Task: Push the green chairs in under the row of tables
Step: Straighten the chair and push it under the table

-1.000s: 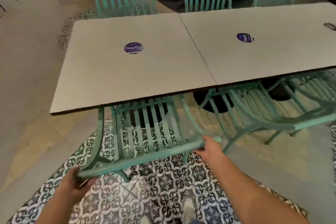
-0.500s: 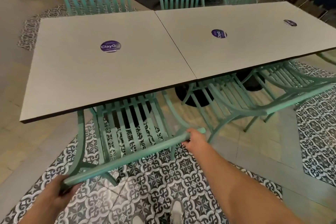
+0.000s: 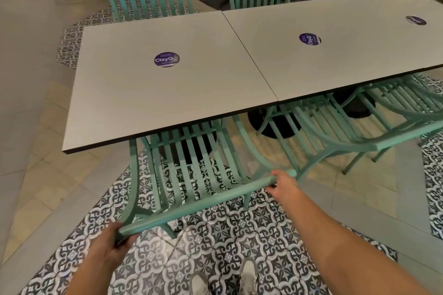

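Both hands grip the top rail of the near green chair [image 3: 191,170].
Left hand [image 3: 112,244] curls round the rail's left end, right hand [image 3: 282,184] its right end; fingertips hidden behind the rail. Seat lies partly under the row of tables [image 3: 167,88]. Second chair [image 3: 335,132] just right, its far end cut off.

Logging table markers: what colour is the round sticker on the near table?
Purple round sticker with white lettering, clearest in the head view.

Patterned tile floor [image 3: 239,235] carries green chairs [image 3: 191,175], tables [image 3: 167,93].
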`<action>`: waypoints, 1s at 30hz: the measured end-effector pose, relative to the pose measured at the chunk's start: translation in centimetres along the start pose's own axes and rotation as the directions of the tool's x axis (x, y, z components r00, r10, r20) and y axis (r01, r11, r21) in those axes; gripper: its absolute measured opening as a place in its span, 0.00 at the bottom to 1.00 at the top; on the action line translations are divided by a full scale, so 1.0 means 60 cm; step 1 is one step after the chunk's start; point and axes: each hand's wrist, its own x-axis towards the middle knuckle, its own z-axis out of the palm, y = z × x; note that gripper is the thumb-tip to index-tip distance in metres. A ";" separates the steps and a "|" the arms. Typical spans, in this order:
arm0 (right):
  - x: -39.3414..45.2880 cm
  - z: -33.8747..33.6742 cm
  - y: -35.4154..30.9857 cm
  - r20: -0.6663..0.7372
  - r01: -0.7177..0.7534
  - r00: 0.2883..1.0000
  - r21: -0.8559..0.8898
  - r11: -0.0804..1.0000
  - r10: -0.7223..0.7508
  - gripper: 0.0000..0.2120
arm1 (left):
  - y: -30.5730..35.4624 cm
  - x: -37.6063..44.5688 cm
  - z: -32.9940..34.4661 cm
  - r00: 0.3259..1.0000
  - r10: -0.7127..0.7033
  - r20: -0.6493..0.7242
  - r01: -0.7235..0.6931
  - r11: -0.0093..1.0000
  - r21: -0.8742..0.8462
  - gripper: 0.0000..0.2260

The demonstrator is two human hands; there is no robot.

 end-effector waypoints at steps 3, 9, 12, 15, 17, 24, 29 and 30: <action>0.003 -0.003 -0.005 -0.003 -0.011 1.000 -0.008 1.000 0.011 0.08 | -0.007 -0.008 0.003 1.000 -0.022 0.008 0.022 0.999 -0.046 0.08; 0.013 -0.021 -0.010 0.014 -0.024 1.000 -0.033 0.999 0.025 0.06 | -0.015 -0.011 0.004 1.000 0.018 0.015 -0.017 1.000 -0.014 0.07; 0.016 -0.027 -0.018 0.008 -0.029 1.000 -0.042 0.999 0.029 0.05 | -0.021 -0.020 0.011 1.000 0.018 0.018 -0.019 1.000 0.022 0.07; 0.015 -0.028 -0.024 0.013 -0.037 0.999 -0.012 0.999 0.037 0.06 | -0.025 -0.029 0.018 1.000 0.017 0.018 -0.018 1.000 0.014 0.06; 0.018 -0.028 -0.025 0.019 -0.036 0.999 -0.009 0.999 0.037 0.07 | -0.025 -0.029 0.020 1.000 0.018 0.017 -0.018 1.000 -0.002 0.07; 0.026 -0.030 -0.023 0.030 -0.045 0.999 0.003 0.999 0.045 0.06 | -0.026 -0.018 0.019 1.000 0.008 0.026 -0.007 1.000 -0.029 0.06; 0.030 -0.030 -0.023 0.025 -0.040 0.999 -0.015 0.999 0.040 0.05 | -0.028 -0.025 0.020 1.000 0.009 0.030 -0.008 0.999 -0.031 0.06; 0.030 -0.030 -0.024 0.022 -0.039 0.999 -0.020 0.999 0.039 0.05 | -0.029 -0.027 0.020 0.999 0.011 0.030 -0.010 0.999 -0.035 0.06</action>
